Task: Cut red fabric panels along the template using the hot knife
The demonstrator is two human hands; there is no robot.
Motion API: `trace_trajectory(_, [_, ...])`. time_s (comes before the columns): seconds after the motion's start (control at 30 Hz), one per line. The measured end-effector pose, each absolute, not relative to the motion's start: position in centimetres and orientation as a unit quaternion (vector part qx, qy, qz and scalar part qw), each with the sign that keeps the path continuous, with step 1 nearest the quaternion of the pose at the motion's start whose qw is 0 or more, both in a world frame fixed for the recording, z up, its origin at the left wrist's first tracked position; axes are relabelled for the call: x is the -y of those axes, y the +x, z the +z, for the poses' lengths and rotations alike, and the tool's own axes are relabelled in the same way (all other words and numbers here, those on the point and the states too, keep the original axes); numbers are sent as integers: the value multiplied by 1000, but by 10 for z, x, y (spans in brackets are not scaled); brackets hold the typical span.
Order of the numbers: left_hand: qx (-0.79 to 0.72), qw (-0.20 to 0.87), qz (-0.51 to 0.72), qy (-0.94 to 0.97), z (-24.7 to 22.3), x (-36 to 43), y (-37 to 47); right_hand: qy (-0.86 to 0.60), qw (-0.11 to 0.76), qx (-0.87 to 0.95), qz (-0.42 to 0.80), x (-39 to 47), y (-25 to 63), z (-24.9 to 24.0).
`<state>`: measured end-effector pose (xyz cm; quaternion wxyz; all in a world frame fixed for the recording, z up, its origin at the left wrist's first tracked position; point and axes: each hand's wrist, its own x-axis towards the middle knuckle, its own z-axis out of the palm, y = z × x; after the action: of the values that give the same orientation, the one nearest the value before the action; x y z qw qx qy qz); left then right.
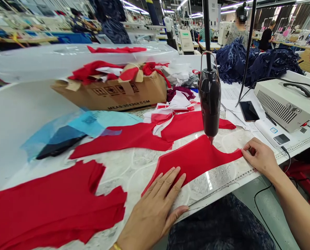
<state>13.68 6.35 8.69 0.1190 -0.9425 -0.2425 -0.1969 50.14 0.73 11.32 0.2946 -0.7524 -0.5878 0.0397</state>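
A red cut fabric piece [193,159] lies flat on the table in front of me. Spread over its left end is my left hand [157,201], palm down with the fingers stretched out. At the piece's narrow right tip, my right hand [260,158] pinches the cloth between thumb and fingers. A black handheld machine [210,102] hangs upright just above the far edge of the piece, its thin lower tip at the cloth. Behind lie more red pieces [128,137], and a stack of red fabric [48,205] sits at the left.
A cardboard box [113,93] full of red scraps stands at the back. Navy fabric [233,62] is heaped behind. To the right are a beige metal unit [287,100], a phone [249,111] and papers. A measuring tape [240,176] runs along the front edge.
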Motion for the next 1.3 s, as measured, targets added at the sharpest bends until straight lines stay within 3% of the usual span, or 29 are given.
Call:
trace_trajectory(0.2, [235,80,-205,-947,92,-59,143,-733,389,558,6,-17,505,124])
trace_trajectory(0.33, [183,17,-183,-966,103,-50,175,-624,488,604,91,-50,474,157])
trace_trajectory(0.57, [120,-77,-161,-977,106,-39,259,-507,568,628,162,-120,379,187])
trace_trajectory(0.7, [140,-96,-148,-974,103,-40,278,-517,589,601,154,-121,379,186])
trace_trajectory(1.0, [115,-22,-144,-983,107,-46,297,-579,586,567,18,-72,466,182])
trace_trajectory(1.3, [112,-14,-150,-982,102,-51,311,-604,589,536,28,-56,472,176])
